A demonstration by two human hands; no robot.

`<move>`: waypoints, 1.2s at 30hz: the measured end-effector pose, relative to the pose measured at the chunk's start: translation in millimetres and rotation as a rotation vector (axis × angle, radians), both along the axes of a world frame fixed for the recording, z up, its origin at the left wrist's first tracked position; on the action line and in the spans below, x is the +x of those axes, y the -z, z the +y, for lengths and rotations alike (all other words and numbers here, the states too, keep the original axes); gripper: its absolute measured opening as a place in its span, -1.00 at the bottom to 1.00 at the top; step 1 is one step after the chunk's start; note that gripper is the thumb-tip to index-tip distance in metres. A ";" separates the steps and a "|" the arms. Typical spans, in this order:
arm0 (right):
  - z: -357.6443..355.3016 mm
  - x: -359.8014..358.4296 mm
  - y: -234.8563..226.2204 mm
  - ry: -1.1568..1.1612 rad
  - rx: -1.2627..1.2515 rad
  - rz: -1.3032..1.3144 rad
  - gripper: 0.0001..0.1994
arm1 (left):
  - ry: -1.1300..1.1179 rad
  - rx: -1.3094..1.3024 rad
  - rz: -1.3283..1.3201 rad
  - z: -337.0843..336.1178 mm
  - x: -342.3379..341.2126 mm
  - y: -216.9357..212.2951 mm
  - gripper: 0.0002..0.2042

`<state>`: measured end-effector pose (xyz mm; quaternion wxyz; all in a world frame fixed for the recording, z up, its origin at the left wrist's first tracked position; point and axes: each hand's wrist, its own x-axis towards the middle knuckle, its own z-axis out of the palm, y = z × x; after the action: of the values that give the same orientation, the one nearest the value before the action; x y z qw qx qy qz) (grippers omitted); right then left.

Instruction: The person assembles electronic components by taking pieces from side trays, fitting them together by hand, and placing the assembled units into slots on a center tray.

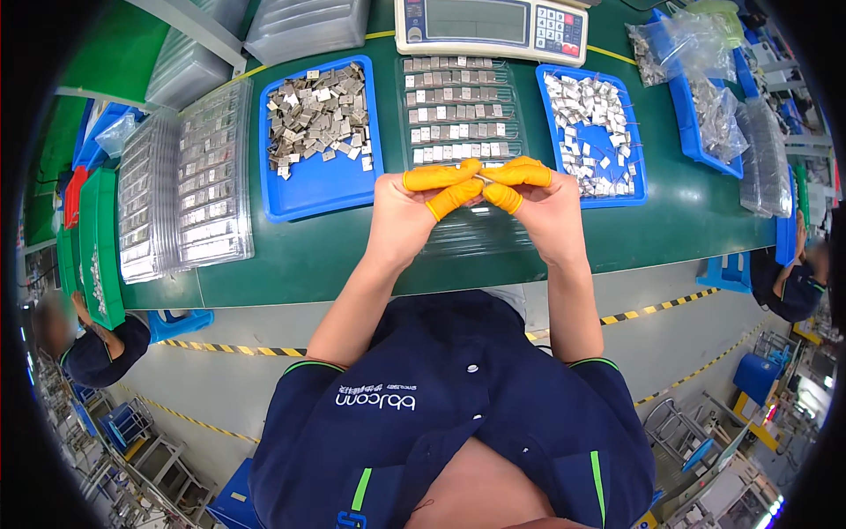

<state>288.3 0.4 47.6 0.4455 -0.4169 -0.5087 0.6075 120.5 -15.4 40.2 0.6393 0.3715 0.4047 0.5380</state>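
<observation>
Fingers (pixel 441 178) in yellow cots (pixel 525 175) on the left hand (pixel 401 210) and right hand (pixel 553 212) pinch together, almost no gap, on a small metallic piece (pixel 482 178) (mostly hidden) over the clear blister tray (pixel 465 240); left of that tray sits a blue bin (pixel 322 189) of flat metal parts (pixel 319 110), right of it a second blue bin (pixel 596 137) of white wired parts (pixel 586 99), beyond it a digital weighing scale (pixel 480 44)

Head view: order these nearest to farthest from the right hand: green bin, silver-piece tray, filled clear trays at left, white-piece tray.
From the right hand:
1. White-piece tray: blue, just right.
2. Silver-piece tray: blue, left, past the left hand.
3. Filled clear trays: farther left.
4. Green bin: far left.
</observation>
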 end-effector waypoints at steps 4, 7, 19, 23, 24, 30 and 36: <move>5.3 -7.4 5.5 0.198 0.239 -0.169 -0.83 | -0.151 0.050 0.138 15.6 2.7 5.7 -0.82; 1.9 -11.2 4.7 0.327 0.504 -0.412 -0.83 | -0.093 0.101 0.417 14.5 2.1 0.4 -0.81; -11.7 -10.8 -5.8 0.248 0.749 -0.703 -0.66 | 0.080 0.148 0.382 6.7 -1.6 4.4 -0.88; -8.8 -1.2 0.1 0.168 0.946 -0.745 -0.60 | 0.243 0.147 0.395 7.1 -7.4 -1.5 -0.92; -7.7 1.5 0.9 0.163 0.944 -0.741 -0.60 | 0.270 0.112 0.275 4.8 -7.1 -3.3 -0.93; -3.0 26.5 -6.5 0.544 0.759 -0.681 -0.70 | 0.283 0.073 0.212 4.8 -5.0 1.7 -0.90; -13.0 14.4 -1.1 0.293 0.824 -0.720 -0.78 | 0.220 0.051 0.127 5.4 13.3 0.7 -0.89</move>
<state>302.7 -12.6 48.6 0.4495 -0.4557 -0.7604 0.1099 133.8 -10.0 39.5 0.6579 0.4630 0.3876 0.4501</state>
